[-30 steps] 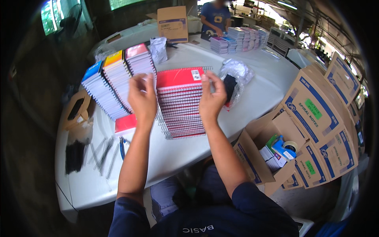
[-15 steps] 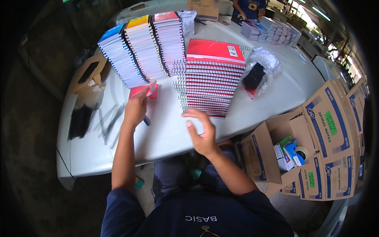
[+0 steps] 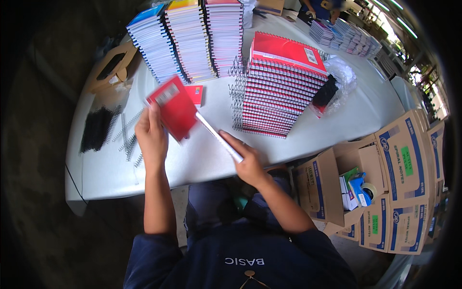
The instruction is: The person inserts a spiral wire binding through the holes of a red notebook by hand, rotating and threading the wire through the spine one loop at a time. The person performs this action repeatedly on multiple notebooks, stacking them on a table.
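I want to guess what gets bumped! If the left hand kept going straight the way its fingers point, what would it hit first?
Probably the leaning stack of blue-covered notebooks. The left hand, holding a red notebook, points up and away across the white table; depth is unclear.

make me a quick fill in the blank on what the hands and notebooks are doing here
1. The left hand holds a notebook cover whose colour is ____.
2. The right hand grips a thin block of ____ pages.
3. The stack of red spiral notebooks stands on a ____ table.
4. Loose wire spirals lie on the table to the person's ____.

Missing words: red; white; white; left
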Demonstrator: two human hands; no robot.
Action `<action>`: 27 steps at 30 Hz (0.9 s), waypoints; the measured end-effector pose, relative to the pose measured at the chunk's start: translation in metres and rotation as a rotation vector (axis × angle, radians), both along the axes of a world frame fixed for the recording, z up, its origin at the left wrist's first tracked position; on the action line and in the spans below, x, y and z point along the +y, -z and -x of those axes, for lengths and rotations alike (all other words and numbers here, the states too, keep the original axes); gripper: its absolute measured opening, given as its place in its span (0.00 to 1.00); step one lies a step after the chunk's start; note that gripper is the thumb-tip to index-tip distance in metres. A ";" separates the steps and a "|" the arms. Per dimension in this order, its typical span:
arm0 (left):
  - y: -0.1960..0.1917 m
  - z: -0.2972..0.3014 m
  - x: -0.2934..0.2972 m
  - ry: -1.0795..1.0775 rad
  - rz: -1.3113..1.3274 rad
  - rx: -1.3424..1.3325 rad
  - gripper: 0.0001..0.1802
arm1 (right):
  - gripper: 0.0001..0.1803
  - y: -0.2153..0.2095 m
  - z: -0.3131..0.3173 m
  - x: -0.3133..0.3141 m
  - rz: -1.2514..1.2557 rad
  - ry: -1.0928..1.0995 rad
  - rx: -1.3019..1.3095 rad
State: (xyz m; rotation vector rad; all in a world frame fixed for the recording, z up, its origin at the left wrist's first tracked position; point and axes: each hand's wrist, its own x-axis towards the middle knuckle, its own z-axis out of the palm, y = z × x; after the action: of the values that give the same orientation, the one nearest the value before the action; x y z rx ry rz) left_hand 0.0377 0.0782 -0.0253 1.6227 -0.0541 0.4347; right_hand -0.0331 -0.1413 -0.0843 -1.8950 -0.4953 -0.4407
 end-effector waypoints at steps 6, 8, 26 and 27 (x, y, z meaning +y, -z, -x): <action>0.032 -0.069 -0.013 0.075 -1.301 0.014 0.19 | 0.16 0.016 -0.005 -0.023 -0.416 -0.132 0.394; 0.070 -0.067 -0.009 -0.078 -1.214 -0.392 0.20 | 0.16 0.014 -0.005 -0.026 -0.506 -0.147 0.366; 0.066 0.007 0.011 -0.085 -0.939 -0.206 0.20 | 0.17 0.020 -0.023 -0.022 -0.361 -0.267 0.528; 0.063 -0.002 0.029 -0.342 -1.072 -0.088 0.16 | 0.17 0.022 -0.023 -0.021 -0.360 -0.270 0.490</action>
State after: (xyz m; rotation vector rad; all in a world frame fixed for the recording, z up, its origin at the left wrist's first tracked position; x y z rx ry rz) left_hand 0.0393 0.1072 -0.0886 2.6835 -0.0835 0.8220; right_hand -0.0097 -0.1626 -0.1064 -1.4892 -0.3098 0.1126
